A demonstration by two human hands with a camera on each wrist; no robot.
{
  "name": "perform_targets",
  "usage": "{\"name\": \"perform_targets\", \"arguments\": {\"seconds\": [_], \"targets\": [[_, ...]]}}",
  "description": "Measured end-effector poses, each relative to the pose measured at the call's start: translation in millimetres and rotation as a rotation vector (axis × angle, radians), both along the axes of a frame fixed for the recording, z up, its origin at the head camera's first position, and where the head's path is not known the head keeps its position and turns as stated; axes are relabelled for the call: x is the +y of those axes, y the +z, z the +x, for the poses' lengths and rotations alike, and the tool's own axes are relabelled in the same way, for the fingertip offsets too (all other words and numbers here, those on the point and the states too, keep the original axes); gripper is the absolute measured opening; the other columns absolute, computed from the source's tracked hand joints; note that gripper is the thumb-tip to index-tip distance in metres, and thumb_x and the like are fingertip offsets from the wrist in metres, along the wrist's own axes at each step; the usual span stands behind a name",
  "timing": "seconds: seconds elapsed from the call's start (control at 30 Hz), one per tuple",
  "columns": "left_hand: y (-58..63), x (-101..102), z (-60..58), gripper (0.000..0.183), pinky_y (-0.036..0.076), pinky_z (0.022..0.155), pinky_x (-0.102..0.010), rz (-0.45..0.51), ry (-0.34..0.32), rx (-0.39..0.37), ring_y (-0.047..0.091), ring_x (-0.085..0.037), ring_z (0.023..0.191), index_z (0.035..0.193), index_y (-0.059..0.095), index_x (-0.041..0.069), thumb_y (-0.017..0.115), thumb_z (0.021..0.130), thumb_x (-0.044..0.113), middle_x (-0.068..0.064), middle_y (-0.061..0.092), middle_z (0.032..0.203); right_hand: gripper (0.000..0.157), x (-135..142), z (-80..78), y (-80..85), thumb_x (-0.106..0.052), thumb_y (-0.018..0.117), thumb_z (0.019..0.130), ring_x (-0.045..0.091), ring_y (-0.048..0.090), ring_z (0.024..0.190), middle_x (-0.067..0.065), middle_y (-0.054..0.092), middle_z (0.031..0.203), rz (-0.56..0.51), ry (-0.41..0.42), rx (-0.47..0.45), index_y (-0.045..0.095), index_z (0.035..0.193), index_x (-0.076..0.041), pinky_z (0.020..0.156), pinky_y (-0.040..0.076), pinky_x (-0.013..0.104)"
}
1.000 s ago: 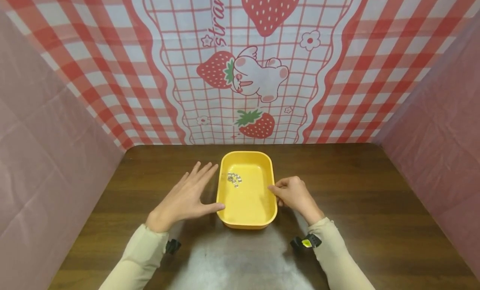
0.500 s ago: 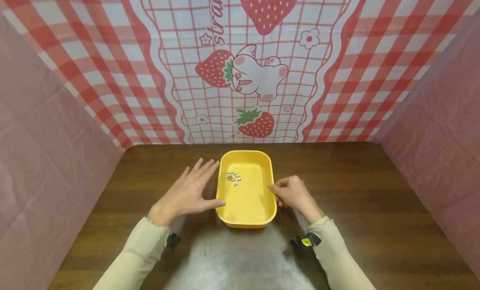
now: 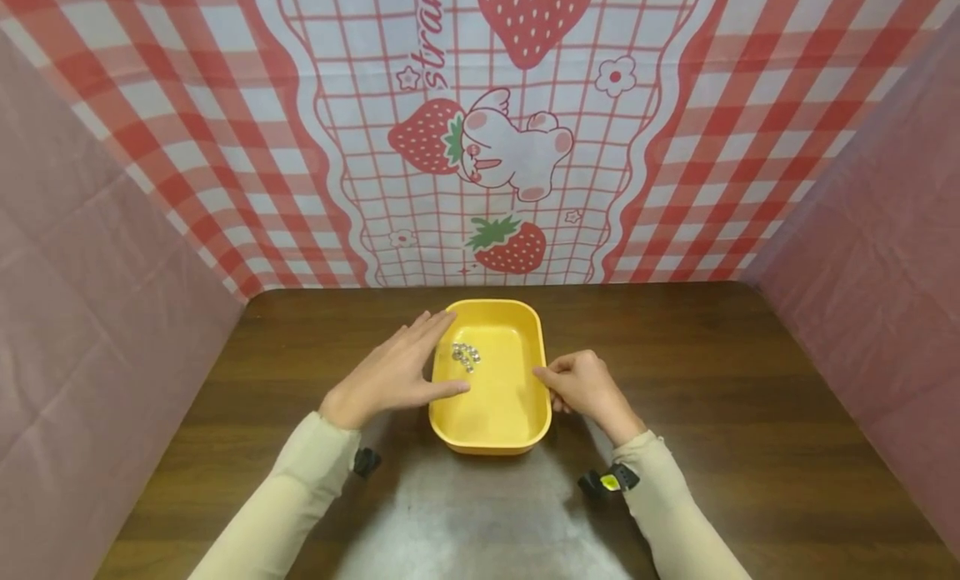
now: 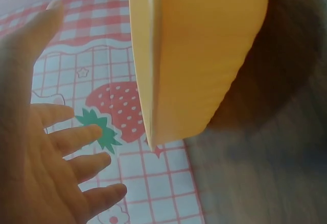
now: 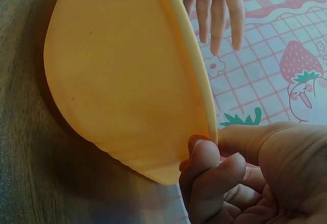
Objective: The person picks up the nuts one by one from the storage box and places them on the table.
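Observation:
A yellow rectangular tub [image 3: 495,422] with rounded corners stands on the table. Several small, shiny, silvery round pieces [image 3: 458,354] lie on its floor toward the left wall. My right hand [image 3: 588,390] pinches the tub's right rim between thumb and fingers; the right wrist view shows its fingers [image 5: 204,157] curled against the outer wall. Spread wide, my left hand [image 3: 393,376] hovers at the left rim with its thumb reaching over the inside. In the left wrist view this hand [image 4: 56,168] holds nothing, and its fingers are apart from the tub wall [image 4: 204,55].
The dark wooden table [image 3: 675,355] ends at a hanging red-and-white strawberry cloth [image 3: 630,147] behind the tub. Pink cloth walls [image 3: 870,255] border both sides. A black wrist device [image 3: 611,482] sits on the right wrist, and another [image 3: 366,462] on the left.
My left hand has moved right and slightly away from me, from beside the tub to over its left rim. The right hand keeps its pinch on the rim.

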State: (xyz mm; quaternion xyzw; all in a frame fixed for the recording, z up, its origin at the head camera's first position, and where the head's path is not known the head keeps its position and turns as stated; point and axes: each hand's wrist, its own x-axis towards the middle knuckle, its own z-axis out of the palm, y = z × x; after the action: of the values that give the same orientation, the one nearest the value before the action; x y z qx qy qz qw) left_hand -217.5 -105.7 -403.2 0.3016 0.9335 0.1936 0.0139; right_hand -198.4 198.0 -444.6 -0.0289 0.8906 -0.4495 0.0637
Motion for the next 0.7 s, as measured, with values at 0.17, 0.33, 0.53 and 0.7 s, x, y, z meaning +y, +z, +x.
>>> {"name": "perform_targets", "arguments": {"seconds": [0.17,0.33,0.53,0.7], "targets": [[2.6,8,-4.7,0.101,0.03,0.124,-0.052,0.023,-0.023,-0.006,0.039,-0.029,0.151,0.164,0.026,0.016,0.061,0.088,0.074,-0.007,0.035,0.167,0.028,0,0.0,-0.1,-0.024,0.071,0.097,0.015,0.057,0.045,0.005,0.063,0.056,-0.01,0.002,-0.002,0.076,0.086,0.001,0.045,0.049,0.026],[7.5,16,-7.7,0.098,0.036,0.121,-0.051,-0.03,-0.073,-0.013,0.048,-0.03,0.145,0.163,0.03,0.016,0.06,0.089,0.073,-0.003,0.039,0.165,0.028,0,-0.5,0.2,-0.024,0.071,0.097,0.015,0.057,0.045,0.005,0.063,0.056,-0.011,-0.001,-0.007,0.076,0.087,0.002,0.045,0.049,0.026],[15.0,24,-13.7,0.097,0.046,0.114,-0.048,-0.085,-0.126,0.018,0.052,-0.029,0.141,0.163,0.03,0.017,0.059,0.09,0.073,-0.003,0.039,0.165,0.029,0,-1.3,0.3,-0.025,0.071,0.097,0.015,0.058,0.045,0.004,0.063,0.057,-0.002,-0.004,-0.015,0.076,0.087,0.002,0.045,0.049,0.026],[17.9,30,-20.7,0.095,0.047,0.113,-0.044,-0.103,-0.154,0.006,0.053,-0.026,0.14,0.163,0.028,0.017,0.059,0.092,0.071,-0.004,0.038,0.165,0.03,1,-1.9,-0.2,-0.025,0.071,0.097,0.015,0.057,0.045,0.004,0.063,0.057,0.003,-0.005,-0.024,0.076,0.089,0.003,0.046,0.049,0.026]]}}
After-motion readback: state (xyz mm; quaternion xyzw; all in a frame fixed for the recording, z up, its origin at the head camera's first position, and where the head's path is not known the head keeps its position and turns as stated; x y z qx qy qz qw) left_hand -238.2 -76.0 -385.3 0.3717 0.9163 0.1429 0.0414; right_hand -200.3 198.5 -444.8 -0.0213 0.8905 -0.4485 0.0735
